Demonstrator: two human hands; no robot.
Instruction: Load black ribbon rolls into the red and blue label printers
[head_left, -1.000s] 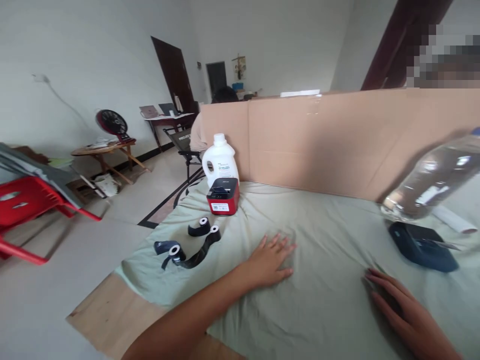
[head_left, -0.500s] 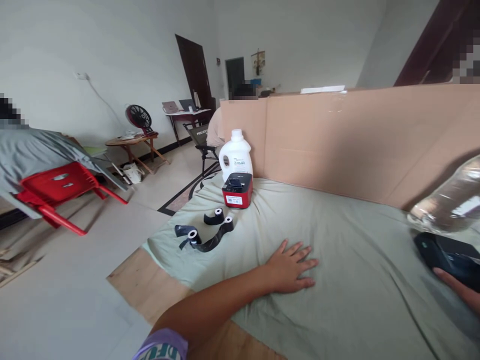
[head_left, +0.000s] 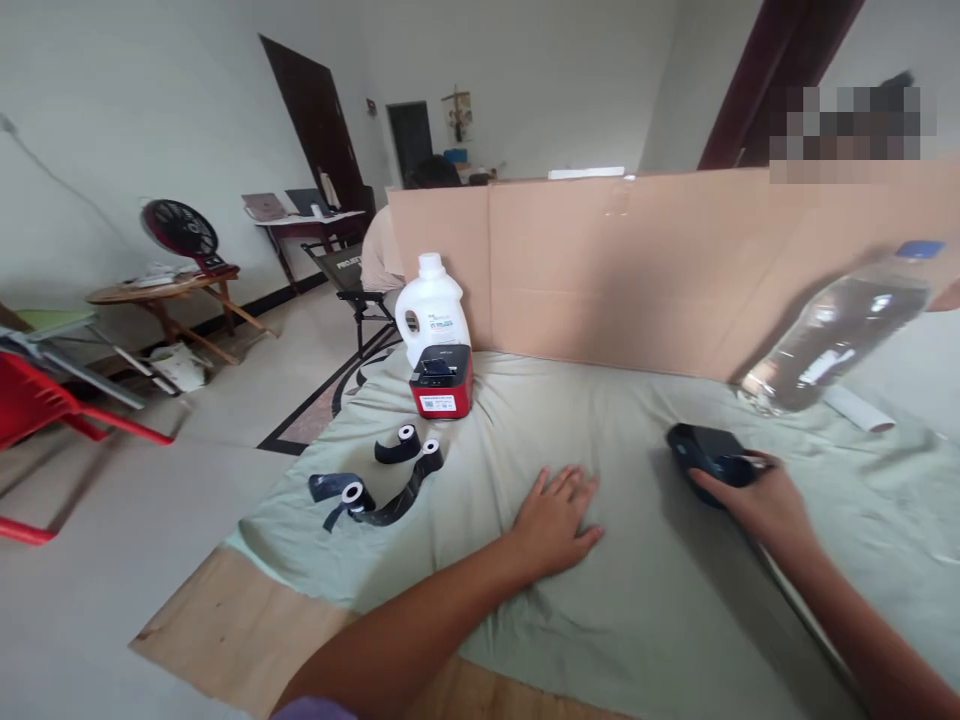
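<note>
My left hand (head_left: 556,524) lies palm down on the green cloth (head_left: 622,620), its fingers stretched out and holding nothing. To the right, my right hand (head_left: 769,510) grips a black boxy device (head_left: 709,455) with a dark panel on top; its exact kind I cannot make out. The device appears just above the cloth, with a shadow under it. Left of my left hand are several rolls of black tape-like ribbon (head_left: 358,497) with white cores, partly unrolled. Behind them stands a small red and black printer-like box (head_left: 442,385).
A white jug (head_left: 433,305) stands behind the red box. A cardboard sheet (head_left: 600,270) rises along the back. At right, a clear bottle (head_left: 832,340) with a blue cap leans against it, beside a white tube (head_left: 859,408). Bare wood (head_left: 225,620) shows at the front-left edge. People are beyond the cardboard.
The view has turned to the right. My right hand has carried the black device leftward, away from the bottle. My left hand stays on the cloth, its fingers closer together.
</note>
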